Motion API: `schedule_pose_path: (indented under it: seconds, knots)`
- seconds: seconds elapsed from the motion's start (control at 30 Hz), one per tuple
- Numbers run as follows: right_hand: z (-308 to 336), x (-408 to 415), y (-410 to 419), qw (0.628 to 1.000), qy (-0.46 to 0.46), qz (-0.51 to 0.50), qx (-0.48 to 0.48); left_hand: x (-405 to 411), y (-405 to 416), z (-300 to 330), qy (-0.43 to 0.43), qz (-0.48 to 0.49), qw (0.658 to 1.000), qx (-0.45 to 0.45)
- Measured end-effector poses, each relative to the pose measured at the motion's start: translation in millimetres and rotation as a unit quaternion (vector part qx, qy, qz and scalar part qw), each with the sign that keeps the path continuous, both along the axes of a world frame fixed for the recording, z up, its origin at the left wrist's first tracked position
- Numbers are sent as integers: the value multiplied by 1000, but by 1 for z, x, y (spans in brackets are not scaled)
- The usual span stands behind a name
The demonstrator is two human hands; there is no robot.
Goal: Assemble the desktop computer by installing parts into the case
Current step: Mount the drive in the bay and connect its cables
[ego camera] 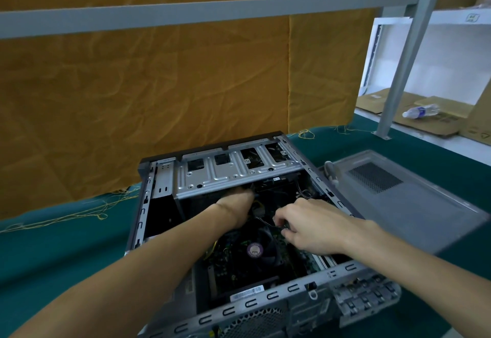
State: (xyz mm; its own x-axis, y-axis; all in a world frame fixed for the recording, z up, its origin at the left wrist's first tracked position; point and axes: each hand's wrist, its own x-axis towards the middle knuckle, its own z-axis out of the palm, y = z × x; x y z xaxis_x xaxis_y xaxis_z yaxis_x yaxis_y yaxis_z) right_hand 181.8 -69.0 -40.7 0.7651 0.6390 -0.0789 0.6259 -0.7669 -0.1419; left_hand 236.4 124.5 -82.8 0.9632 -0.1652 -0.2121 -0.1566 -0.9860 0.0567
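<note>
While the board and fan (255,248) already sit in the case (268,296), wiring remains — right hand (313,228) pinches a cable (279,227); left hand's (236,204) grip is hidden, panel (414,204) off.

Open case on table, both hands inside.

The case (255,303) is laid on its side on the table (53,252), in front of a hanging cloth (159,85). The drive cage (233,170) is set at the far end, the fan (255,248) nearer the middle. The left hand (235,206) is placed under the cage; the right hand (313,227) is held right of it, above the fan, on the cables (268,222). The side panel (414,199) is laid right of the case, touching it. Far right, a bottle (421,111) is laid on cardboard (398,109) behind an upright post (403,66).
</note>
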Motion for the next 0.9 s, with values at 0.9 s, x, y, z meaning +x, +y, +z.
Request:
schedule_pose_path:
  seconds: [0.9]
  knots:
    - [-1,1,-2,1000,5,-3,-30,5,0,-1,-59,-49,986,148]
